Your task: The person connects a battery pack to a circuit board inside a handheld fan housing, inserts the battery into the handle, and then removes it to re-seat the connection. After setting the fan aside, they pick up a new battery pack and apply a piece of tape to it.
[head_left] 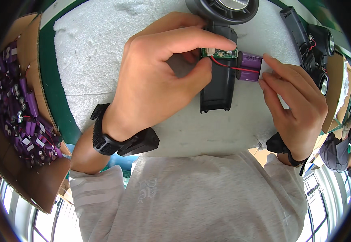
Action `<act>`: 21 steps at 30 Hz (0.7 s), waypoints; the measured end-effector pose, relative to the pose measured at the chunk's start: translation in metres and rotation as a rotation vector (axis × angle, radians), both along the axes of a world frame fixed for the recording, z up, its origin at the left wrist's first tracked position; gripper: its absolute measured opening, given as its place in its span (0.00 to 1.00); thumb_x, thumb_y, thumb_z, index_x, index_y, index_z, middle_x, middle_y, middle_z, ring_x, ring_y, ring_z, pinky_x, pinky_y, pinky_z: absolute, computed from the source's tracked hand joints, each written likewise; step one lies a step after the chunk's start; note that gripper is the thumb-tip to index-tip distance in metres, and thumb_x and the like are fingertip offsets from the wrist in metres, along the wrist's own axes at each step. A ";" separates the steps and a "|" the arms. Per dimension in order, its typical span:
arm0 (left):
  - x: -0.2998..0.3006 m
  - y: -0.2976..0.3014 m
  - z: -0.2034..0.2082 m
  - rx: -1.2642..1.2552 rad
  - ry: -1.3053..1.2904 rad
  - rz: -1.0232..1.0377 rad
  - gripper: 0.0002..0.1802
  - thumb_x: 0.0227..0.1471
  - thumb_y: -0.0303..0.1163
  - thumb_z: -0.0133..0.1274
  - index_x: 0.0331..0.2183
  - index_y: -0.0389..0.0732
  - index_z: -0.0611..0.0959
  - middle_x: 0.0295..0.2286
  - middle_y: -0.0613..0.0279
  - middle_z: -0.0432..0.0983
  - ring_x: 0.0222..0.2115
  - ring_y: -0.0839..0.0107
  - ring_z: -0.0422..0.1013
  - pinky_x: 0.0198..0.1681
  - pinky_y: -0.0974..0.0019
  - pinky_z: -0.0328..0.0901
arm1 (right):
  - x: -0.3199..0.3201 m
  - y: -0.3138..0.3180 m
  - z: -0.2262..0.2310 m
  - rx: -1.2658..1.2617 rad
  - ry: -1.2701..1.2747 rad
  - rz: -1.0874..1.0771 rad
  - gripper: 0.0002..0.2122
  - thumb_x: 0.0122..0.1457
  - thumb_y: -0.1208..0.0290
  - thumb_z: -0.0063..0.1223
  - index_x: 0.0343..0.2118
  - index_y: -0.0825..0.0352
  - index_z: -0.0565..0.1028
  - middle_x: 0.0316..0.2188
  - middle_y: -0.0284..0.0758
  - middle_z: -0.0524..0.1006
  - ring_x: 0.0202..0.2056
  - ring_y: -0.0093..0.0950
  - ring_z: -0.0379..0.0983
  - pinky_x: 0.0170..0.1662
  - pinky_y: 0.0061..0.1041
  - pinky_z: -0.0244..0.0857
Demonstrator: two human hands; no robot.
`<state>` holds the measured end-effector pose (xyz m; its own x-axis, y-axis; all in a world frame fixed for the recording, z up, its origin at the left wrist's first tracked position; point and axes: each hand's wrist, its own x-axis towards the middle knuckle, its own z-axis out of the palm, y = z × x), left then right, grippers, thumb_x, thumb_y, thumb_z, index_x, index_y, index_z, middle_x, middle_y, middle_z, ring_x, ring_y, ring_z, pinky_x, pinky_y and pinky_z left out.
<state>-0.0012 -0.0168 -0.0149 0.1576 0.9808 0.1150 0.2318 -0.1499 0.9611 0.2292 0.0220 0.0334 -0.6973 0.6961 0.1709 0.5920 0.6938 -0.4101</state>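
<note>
A small handheld fan lies on the foam sheet, its round black head [211, 11] at the far side and its hollow black handle shell [217, 90] pointing toward me. My left hand [163, 60] pinches a green circuit board [223, 53] over the handle, index finger on top and thumb at its near edge. Red wire runs from the board's white connector to a purple battery pack [249, 60] just right of the handle. The fingertips of my right hand [294, 94] grip the pack's pale right end. Part of the board is hidden under my left index finger.
White foam [90, 52] covers the green-edged table. At left stands a cardboard box [42, 173] of purple battery packs [31, 103]. Black fan parts [304, 40] with red wires lie at far right, beside another carton [336, 84]. Another person [337, 153] is at the right edge.
</note>
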 end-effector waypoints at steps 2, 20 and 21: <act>0.000 0.000 0.000 -0.002 -0.004 -0.004 0.22 0.41 0.08 0.51 0.39 0.35 0.83 0.43 0.53 0.72 0.36 0.75 0.73 0.35 0.77 0.68 | -0.001 -0.001 0.000 0.014 -0.010 0.001 0.08 0.40 0.86 0.64 0.26 0.77 0.77 0.36 0.41 0.80 0.31 0.32 0.77 0.33 0.23 0.72; -0.003 0.002 0.001 0.015 0.019 -0.042 0.22 0.42 0.08 0.51 0.40 0.36 0.83 0.44 0.52 0.71 0.37 0.75 0.73 0.36 0.77 0.68 | 0.003 0.004 0.002 -0.040 -0.030 0.028 0.07 0.41 0.87 0.63 0.26 0.77 0.77 0.36 0.41 0.80 0.32 0.32 0.78 0.34 0.24 0.72; -0.003 0.002 0.001 0.015 0.018 -0.043 0.22 0.42 0.08 0.51 0.40 0.36 0.83 0.44 0.52 0.71 0.37 0.75 0.73 0.36 0.77 0.68 | 0.003 0.003 0.003 -0.021 -0.034 0.027 0.07 0.41 0.87 0.63 0.26 0.77 0.77 0.37 0.41 0.80 0.32 0.32 0.78 0.34 0.24 0.72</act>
